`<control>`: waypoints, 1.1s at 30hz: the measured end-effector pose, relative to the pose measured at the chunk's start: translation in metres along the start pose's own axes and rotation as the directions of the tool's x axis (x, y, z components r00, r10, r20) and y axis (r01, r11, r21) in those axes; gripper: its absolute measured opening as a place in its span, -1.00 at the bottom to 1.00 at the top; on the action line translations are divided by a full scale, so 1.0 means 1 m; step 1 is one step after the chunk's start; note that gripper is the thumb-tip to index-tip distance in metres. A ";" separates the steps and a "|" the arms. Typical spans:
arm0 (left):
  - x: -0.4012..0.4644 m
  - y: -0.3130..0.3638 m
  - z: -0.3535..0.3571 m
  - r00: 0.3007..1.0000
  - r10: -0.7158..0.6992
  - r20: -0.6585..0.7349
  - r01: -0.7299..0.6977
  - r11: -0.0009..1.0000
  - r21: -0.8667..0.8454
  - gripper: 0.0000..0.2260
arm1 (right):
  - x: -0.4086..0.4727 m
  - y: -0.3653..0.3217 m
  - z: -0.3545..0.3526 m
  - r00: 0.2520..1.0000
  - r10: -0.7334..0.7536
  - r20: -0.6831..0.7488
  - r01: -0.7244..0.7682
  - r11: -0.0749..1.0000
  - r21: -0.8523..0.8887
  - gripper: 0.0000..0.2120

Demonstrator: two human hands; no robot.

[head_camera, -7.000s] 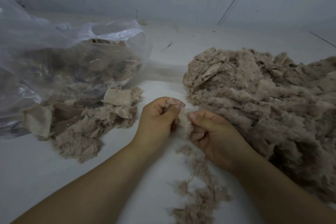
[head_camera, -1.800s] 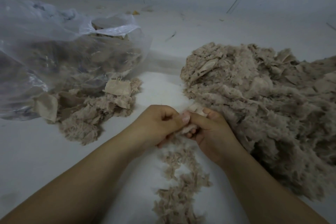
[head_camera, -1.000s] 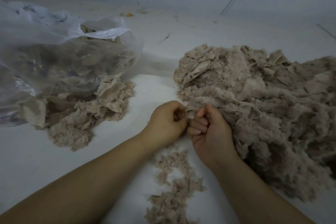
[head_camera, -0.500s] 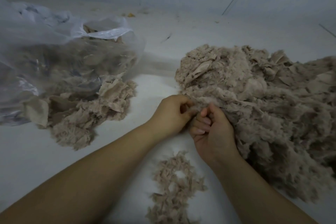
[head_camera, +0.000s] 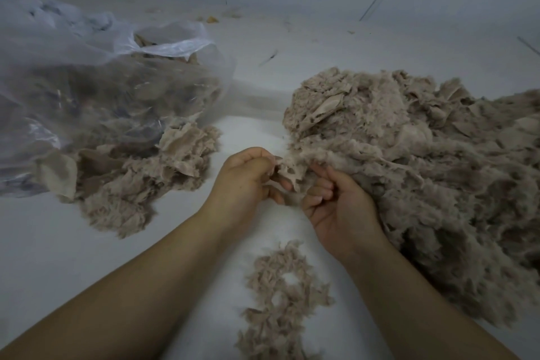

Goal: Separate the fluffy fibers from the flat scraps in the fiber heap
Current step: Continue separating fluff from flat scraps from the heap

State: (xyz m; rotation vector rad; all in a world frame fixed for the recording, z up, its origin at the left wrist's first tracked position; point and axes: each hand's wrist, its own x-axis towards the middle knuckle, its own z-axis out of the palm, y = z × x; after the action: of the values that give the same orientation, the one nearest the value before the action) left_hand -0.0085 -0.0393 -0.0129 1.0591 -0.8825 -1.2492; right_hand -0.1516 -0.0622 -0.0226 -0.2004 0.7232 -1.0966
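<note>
Both hands moved up from over the little fluff trail (head_camera: 280, 295) to the edge of the fiber heap (head_camera: 409, 161). The left hand (head_camera: 245, 178) and right hand (head_camera: 339, 207) pulled a holey scrap (head_camera: 289, 169) loose from it, pinched between them.

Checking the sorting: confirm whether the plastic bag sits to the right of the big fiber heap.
No, the plastic bag lies left of the big fiber heap.
</note>
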 end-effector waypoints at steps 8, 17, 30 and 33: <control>-0.001 -0.001 -0.002 0.998 -0.058 0.013 0.056 0.994 0.092 -0.83 | 0.000 0.000 0.001 1.000 0.022 -0.019 -0.021 0.999 0.038 -0.66; 0.002 -0.007 0.016 0.995 -0.097 0.018 0.082 0.911 0.404 -0.90 | 0.000 0.000 0.001 0.999 -0.023 0.033 0.024 0.999 -0.027 -0.73; -0.002 0.004 -0.017 0.987 -0.146 -0.066 0.160 0.872 0.462 -0.75 | -0.001 0.000 0.001 0.997 -0.071 0.029 0.068 0.995 0.074 -0.73; 0.000 0.005 -0.022 0.982 -0.147 -0.119 0.184 0.882 0.434 -0.84 | 0.000 0.000 0.001 0.997 -0.076 0.026 0.073 0.993 0.092 -0.72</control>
State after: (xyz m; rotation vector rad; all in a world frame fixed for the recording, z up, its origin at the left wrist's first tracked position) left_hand 0.0134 -0.0359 -0.0146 1.5689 -1.0596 -1.1578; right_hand -0.1509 -0.0619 -0.0220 -0.1667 0.6416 -1.1931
